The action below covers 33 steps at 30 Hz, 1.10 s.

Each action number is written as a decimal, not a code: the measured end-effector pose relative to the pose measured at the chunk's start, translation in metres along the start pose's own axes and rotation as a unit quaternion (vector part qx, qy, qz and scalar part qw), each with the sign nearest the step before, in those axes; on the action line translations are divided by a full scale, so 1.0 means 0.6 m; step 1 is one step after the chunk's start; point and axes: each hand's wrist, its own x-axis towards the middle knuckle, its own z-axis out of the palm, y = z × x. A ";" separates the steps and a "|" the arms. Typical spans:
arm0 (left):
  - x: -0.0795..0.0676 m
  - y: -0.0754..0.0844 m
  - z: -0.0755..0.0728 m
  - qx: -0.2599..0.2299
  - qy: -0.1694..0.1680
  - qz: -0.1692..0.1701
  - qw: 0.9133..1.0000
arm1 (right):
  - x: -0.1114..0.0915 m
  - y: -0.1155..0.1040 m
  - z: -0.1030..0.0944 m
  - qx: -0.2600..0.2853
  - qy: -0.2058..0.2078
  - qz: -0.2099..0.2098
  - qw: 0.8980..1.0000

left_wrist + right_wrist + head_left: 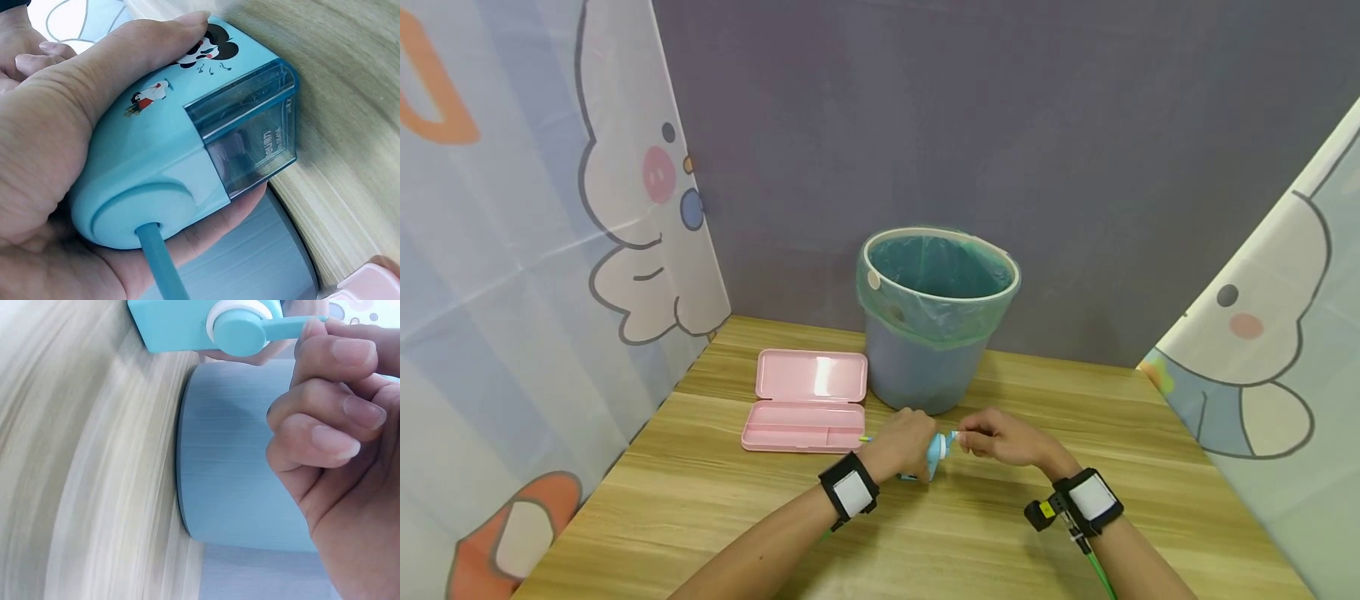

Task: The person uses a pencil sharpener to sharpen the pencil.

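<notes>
My left hand [901, 442] grips a light blue pencil sharpener [150, 147] around its body, the thumb lying along its printed top. A blue pencil [161, 259] sticks out of the hole in the sharpener's round front. The see-through shavings drawer [256, 137] is on one side of the body. On the opposite end is a crank handle [284, 329], whose tip my right hand [1000, 437] pinches between thumb and index finger. The other right fingers are curled towards the palm. In the head view, the left hand covers most of the sharpener.
An open pink pencil case [784, 438] lies left of the hands on the wooden table [700, 500]. Directly behind the hands stands a blue-grey trash bin [917, 367] with a green liner. Printed cloths hang on both sides, a grey one at the back.
</notes>
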 end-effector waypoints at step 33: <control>0.005 -0.006 0.000 0.010 -0.008 0.019 1.000 | 0.014 0.009 -0.014 -0.011 0.013 -0.015 1.000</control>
